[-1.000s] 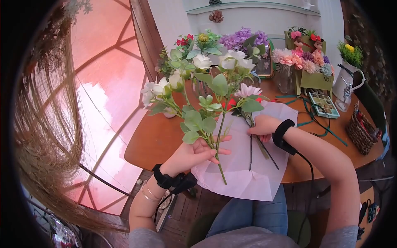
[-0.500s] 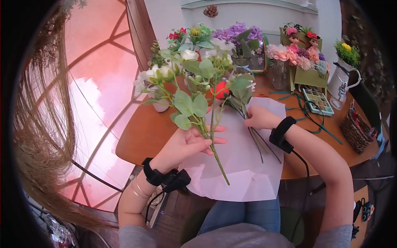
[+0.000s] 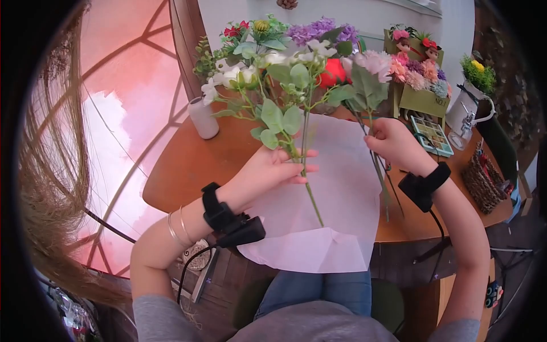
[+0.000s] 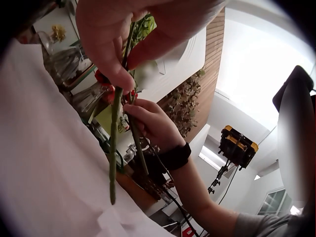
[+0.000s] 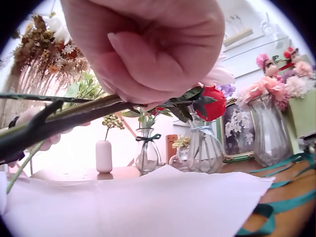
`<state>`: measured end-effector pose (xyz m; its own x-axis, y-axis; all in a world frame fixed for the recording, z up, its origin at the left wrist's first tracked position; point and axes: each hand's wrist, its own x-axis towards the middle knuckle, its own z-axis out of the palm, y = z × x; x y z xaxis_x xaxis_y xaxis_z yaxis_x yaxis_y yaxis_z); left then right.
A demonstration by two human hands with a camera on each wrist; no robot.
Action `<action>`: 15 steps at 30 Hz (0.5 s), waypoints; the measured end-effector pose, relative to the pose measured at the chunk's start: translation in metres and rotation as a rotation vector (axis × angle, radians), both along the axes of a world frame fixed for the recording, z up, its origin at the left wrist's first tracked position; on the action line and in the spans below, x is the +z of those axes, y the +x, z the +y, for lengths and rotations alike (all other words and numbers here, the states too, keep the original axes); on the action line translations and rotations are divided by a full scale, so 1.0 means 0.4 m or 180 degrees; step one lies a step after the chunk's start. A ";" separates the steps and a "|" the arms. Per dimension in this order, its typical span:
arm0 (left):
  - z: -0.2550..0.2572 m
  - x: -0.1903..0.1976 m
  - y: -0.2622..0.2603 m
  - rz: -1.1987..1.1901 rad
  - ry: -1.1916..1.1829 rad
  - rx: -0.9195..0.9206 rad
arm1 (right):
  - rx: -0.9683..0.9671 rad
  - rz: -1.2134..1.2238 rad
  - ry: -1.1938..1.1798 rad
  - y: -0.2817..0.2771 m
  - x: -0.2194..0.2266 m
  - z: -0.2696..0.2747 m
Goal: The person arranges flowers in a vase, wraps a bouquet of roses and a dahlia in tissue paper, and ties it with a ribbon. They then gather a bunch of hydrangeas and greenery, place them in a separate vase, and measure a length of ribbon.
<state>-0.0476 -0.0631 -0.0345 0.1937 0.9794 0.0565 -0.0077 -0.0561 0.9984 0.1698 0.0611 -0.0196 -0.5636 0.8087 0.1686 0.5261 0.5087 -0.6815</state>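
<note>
My left hand (image 3: 276,174) holds a spray of white flowers (image 3: 242,77) with rounded green leaves (image 3: 273,115) by its stems. In the left wrist view a thick green stem (image 4: 113,148) hangs below the thumb and fingers. My right hand (image 3: 399,147) pinches a smaller bunch, its dark stems slanting down past the paper's right side. That bunch has a pale pink flower (image 3: 373,64) and a red rose (image 5: 213,103), with broad dark leaves (image 3: 369,85). Under both hands lies a sheet of pale pink wrapping paper (image 3: 342,194).
A white vase (image 3: 203,118) stands on the wooden table (image 3: 171,171) at left. Glass vases (image 5: 148,150) and purple flowers (image 3: 322,34) line the back. To the right are a divided box (image 3: 431,137), a wicker basket (image 3: 483,176) and green ribbon (image 5: 261,217).
My right hand has moved right and slightly up with its bunch, whose blooms now stand higher and apart from the white spray. The left hand still holds its stems over the paper.
</note>
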 end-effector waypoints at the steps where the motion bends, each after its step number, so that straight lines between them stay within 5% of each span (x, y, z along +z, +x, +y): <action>1: 0.020 -0.009 0.012 -0.0029 -0.0001 -0.0025 | -0.0025 -0.0029 -0.0001 0.017 0.000 0.002; 4: 0.059 -0.021 0.041 -0.0926 0.0177 0.0075 | -0.0257 -0.0076 -0.0159 0.070 0.004 0.004; 15: 0.184 -0.100 0.032 -0.0906 -0.0815 0.0249 | -0.0467 0.0192 -0.0122 0.189 -0.016 -0.033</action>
